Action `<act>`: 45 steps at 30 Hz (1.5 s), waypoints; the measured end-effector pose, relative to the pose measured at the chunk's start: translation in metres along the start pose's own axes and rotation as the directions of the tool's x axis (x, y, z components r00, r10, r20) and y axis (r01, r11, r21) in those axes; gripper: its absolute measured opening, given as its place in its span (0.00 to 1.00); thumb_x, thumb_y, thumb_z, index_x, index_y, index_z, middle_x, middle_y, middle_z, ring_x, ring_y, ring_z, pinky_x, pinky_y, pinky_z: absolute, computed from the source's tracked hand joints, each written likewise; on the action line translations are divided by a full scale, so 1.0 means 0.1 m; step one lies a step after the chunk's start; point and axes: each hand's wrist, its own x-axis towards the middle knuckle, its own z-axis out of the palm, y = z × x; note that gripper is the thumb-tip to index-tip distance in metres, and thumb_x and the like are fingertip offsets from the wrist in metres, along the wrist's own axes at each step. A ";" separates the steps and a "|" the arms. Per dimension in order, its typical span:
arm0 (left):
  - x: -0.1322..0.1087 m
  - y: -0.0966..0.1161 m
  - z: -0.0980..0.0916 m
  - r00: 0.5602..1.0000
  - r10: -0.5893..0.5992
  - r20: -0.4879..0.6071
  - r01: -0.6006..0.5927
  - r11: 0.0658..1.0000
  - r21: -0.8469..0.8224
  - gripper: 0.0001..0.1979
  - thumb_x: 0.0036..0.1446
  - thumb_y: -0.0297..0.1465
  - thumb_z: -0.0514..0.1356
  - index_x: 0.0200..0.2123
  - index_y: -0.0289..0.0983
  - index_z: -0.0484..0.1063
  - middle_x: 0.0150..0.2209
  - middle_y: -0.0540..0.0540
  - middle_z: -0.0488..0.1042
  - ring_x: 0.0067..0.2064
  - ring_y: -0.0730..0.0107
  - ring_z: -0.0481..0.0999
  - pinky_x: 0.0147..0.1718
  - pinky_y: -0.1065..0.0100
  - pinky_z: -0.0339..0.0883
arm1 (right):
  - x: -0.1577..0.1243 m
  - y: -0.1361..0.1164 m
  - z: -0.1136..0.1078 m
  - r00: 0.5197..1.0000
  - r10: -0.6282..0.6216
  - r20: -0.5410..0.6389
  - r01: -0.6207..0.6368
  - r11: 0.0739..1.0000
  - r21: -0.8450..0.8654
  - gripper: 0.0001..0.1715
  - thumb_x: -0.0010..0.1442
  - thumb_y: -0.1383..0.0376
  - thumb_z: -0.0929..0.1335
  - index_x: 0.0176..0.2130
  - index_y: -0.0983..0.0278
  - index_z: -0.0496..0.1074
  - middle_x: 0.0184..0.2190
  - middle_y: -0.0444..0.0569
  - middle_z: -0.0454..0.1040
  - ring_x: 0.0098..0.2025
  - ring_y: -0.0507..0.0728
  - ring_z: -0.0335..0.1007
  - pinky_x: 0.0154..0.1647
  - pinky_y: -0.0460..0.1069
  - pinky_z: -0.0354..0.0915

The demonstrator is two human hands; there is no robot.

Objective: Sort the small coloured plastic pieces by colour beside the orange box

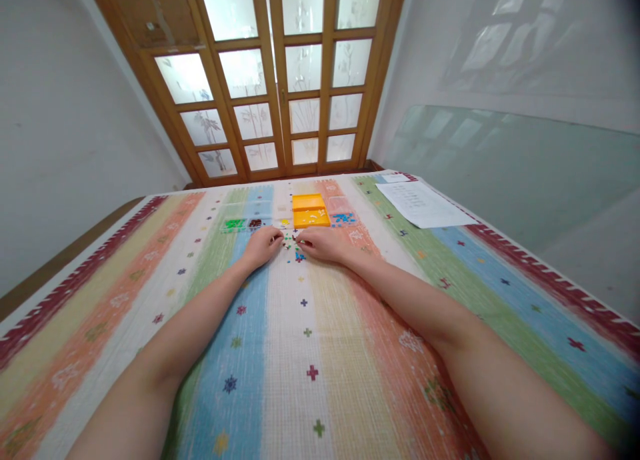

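Note:
My left hand (263, 246) rests on the tablecloth with its fingers curled in at the left edge of a loose heap of tiny mixed pieces (288, 247). From the opposite side my right hand (323, 244) reaches the same heap, thumb and fingers drawn together. Whatever is between the fingers of either hand is too small to make out. Green, white, blue and dark bits make up the heap, with small blue pieces (299, 256) at its near side. Just beyond the hands lies an open orange-yellow box (311, 217) with white pieces scattered in it.
Green pieces (235, 225), dark brown-red pieces (255, 223) and a few yellow pieces (285, 222) lie left of the box; blue pieces (343, 218) are right of it. A printed sheet (425, 205) lies far right on the striped tablecloth (295, 380). Wooden glazed doors (280, 107) stand behind.

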 end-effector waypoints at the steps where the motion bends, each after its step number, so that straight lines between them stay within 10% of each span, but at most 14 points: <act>1: 0.00 -0.06 0.00 1.000 0.001 -0.001 -0.001 1.000 0.004 0.09 0.67 0.32 0.58 0.39 0.39 0.78 0.39 0.44 0.78 0.43 0.59 0.75 0.48 0.59 0.68 | 0.01 -0.06 0.00 0.998 -0.053 0.018 0.053 0.999 0.004 0.10 0.70 0.66 0.68 0.45 0.62 0.80 0.41 0.51 0.80 0.41 0.57 0.73 0.42 0.49 0.61; 9: -0.03 -0.05 0.03 0.995 0.070 0.065 -0.069 0.997 -0.018 0.09 0.65 0.30 0.59 0.42 0.39 0.81 0.43 0.42 0.77 0.48 0.57 0.74 0.53 0.56 0.66 | 0.07 -0.23 0.14 0.937 -0.342 0.065 0.345 0.937 -0.049 0.12 0.73 0.61 0.67 0.46 0.59 0.81 0.43 0.53 0.77 0.47 0.60 0.68 0.49 0.53 0.62; 32: -0.01 -0.16 -0.08 0.988 -0.154 -0.008 0.154 0.987 -0.040 0.08 0.65 0.35 0.58 0.41 0.41 0.77 0.38 0.45 0.80 0.37 0.62 0.75 0.40 0.63 0.65 | 0.06 -0.20 0.17 0.959 -0.277 0.058 0.278 0.961 -0.002 0.09 0.71 0.65 0.67 0.41 0.61 0.79 0.40 0.52 0.77 0.46 0.60 0.67 0.50 0.53 0.61; 45: 0.01 -0.58 -0.13 0.817 -0.545 -0.188 0.406 0.775 -0.484 0.09 0.62 0.37 0.59 0.41 0.39 0.73 0.35 0.46 0.82 0.31 0.68 0.78 0.34 0.67 0.71 | 0.03 -0.12 0.16 0.973 -0.226 0.035 0.228 0.970 -0.078 0.07 0.68 0.66 0.67 0.38 0.63 0.76 0.38 0.52 0.75 0.44 0.60 0.66 0.49 0.53 0.60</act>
